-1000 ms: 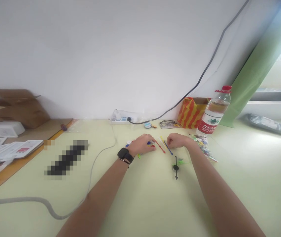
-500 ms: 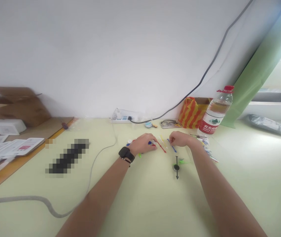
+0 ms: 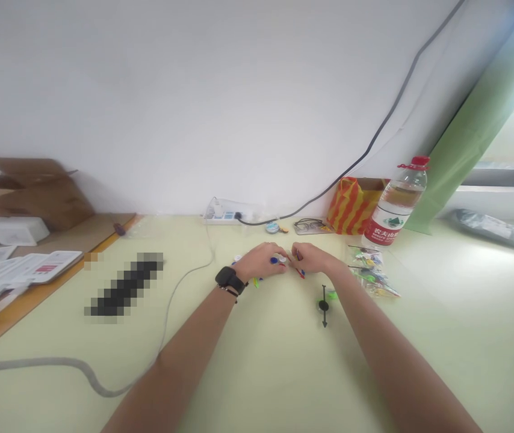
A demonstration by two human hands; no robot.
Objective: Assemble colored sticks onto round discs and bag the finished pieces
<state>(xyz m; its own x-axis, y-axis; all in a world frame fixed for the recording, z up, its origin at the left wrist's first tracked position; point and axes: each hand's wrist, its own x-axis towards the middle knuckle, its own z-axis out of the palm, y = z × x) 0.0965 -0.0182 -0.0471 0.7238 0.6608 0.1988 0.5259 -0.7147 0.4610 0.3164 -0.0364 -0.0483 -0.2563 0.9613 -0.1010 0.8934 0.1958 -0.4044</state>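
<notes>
My left hand (image 3: 263, 260), with a black watch (image 3: 226, 276) on its wrist, rests on the table with thumb and fingers apart. In the gap between them show a blue disc (image 3: 274, 260) and a white disc (image 3: 283, 261). Closed in a pinch, my right hand (image 3: 313, 258) is close to the left fingertips, on a blue arrow-shaped pointer (image 3: 303, 272) that is mostly hidden. A red arrow pointer (image 3: 300, 275) shows just below those fingers. Nearer me lies a black double-ended pointer (image 3: 324, 315) on a round dark hub, with a green piece (image 3: 333, 295) beside it.
Clear bags of small coloured parts (image 3: 377, 281) lie right of my right forearm. Behind them stand a water bottle (image 3: 387, 219) and a striped bag (image 3: 351, 204). A power strip (image 3: 223, 219) and glasses (image 3: 309, 225) are by the wall. A grey cable (image 3: 167, 316) crosses the left side.
My right hand has moved left with the blue pointer, up to my left fingertips, and now covers part of the red pointer. The left hand has barely moved.
</notes>
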